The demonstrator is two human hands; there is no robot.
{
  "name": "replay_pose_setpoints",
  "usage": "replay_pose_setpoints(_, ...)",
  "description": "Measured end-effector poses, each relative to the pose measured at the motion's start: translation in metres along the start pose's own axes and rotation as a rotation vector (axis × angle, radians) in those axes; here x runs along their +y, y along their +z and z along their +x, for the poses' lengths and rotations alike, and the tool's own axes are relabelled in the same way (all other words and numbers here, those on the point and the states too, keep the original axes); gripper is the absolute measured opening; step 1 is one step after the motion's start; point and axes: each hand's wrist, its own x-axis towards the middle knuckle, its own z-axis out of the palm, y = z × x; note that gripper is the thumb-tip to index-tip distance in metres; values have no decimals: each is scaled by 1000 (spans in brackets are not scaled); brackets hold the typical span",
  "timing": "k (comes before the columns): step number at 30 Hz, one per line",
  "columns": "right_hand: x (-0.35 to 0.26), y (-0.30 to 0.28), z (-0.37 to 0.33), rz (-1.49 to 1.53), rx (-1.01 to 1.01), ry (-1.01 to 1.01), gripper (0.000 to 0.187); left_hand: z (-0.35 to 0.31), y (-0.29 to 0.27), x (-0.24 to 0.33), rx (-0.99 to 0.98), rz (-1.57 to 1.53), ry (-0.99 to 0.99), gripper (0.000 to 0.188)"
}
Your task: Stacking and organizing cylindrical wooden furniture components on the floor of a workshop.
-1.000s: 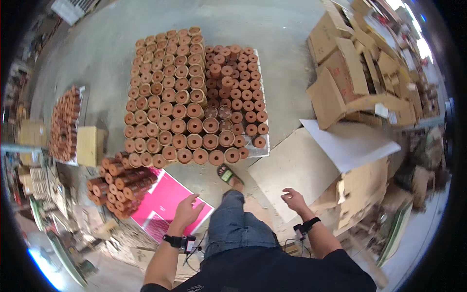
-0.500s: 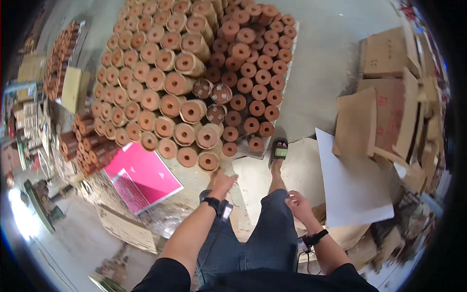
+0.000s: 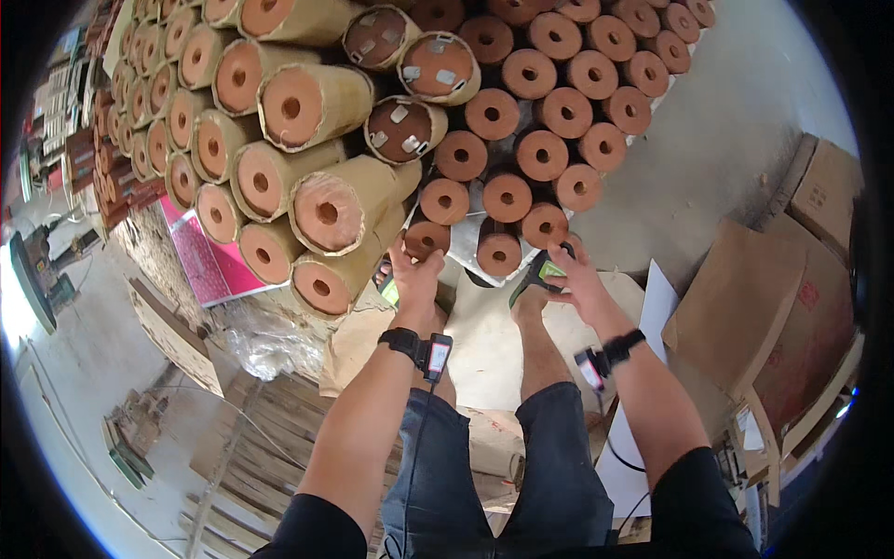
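Note:
My left hand (image 3: 416, 277) reaches the near edge of the stack, fingers apart, at the lower side of a bare reddish-brown cylinder (image 3: 427, 237) with a hole in its middle. The fingertips seem to touch it. My right hand (image 3: 579, 282) is spread at the lower right of another bare cylinder (image 3: 544, 226), its fingertips close to or on the rim; contact is unclear. Between them lies a lower cylinder (image 3: 499, 253). On the left, similar cylinders are wrapped in tan paper or card, such as a wrapped cylinder (image 3: 327, 213). Dark bands with small devices circle both wrists.
Loose cardboard (image 3: 736, 303) and a white sheet (image 3: 652, 312) lie to the right. A pink board (image 3: 219, 261) and crumpled clear plastic (image 3: 275, 340) are at the left. My sandalled feet stand on pale sheets (image 3: 480, 335); wooden slats (image 3: 256, 475) lie lower left.
The stack now appears nearer and larger. Both hands have moved forward to its near edge, the right one from beside my knee, and the fingers have spread at the bare cylinders.

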Motion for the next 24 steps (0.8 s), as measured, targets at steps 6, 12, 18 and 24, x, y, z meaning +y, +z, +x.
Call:
replay_pose_setpoints(6,19,62,28,579,-289,230,72,11,-18,-14,105,308,75,65)
replay_pose_setpoints(12,5,91,55,732,-374,22,47,0,10,1,29,-250,-214,57)
replay_pose_setpoints(18,-1,97,40,144,-113,-14,72,0,-5,-6,-96,-380,-242,35)
replay_pose_setpoints(24,-1,116,27,227,-32,76,73,12,-8,-13,-7,136,51,55)
